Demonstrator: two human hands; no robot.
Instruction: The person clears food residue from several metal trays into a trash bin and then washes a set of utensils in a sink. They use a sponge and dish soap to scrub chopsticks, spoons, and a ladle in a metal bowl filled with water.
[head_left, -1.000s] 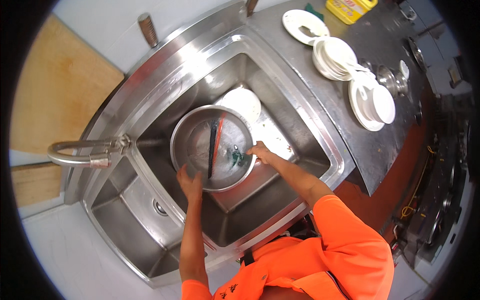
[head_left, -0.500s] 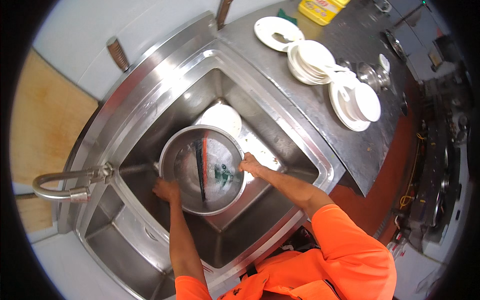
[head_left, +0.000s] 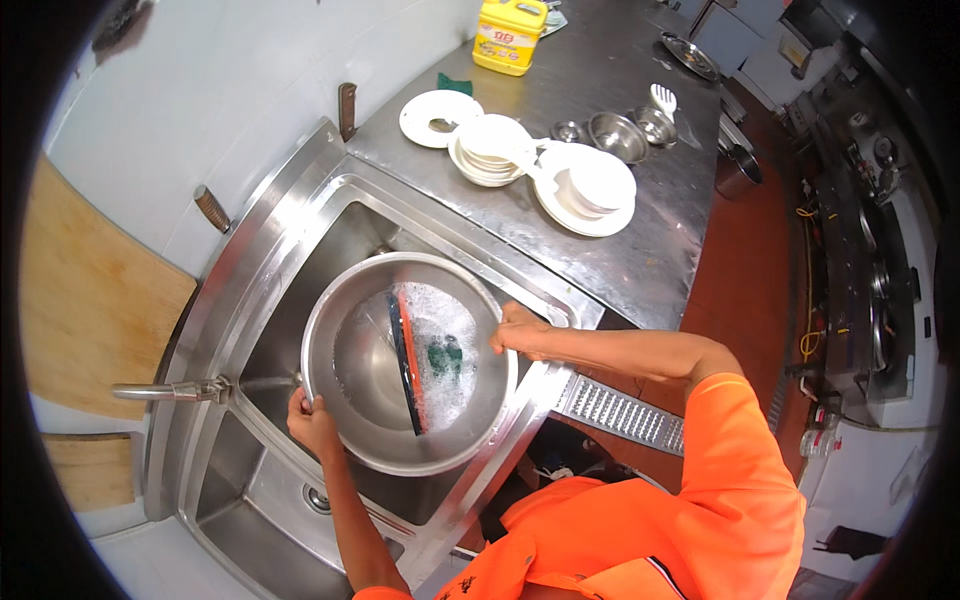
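My left hand (head_left: pixel 314 422) grips the left rim of a large round metal basin (head_left: pixel 333 385), fingers curled round its edge. Opposite it, my right hand (head_left: pixel 521 332) is closed on the right rim. Foamy water lies in the basin, with a green scouring pad (head_left: pixel 444 354) on the right side. A long, straight black-and-red strip (head_left: pixel 407 362) runs across the middle; its kind I cannot make out. The basin is held over the larger bowl of the steel sink (head_left: pixel 275 345) and hides most of that bowl.
White plates (head_left: pixel 424 112) and stacked white bowls (head_left: pixel 488 140) stand on the steel counter (head_left: pixel 640 255), beside metal bowls (head_left: pixel 617 137) and a yellow jug (head_left: pixel 508 38). The faucet (head_left: pixel 170 391) reaches over the left side. A perforated metal strip (head_left: pixel 622 412) lies right of the sink.
Both hands have raised the basin from inside the sink, and it looks larger and closer. The white dish below is now hidden. The view has shifted, showing more of the counter and floor.
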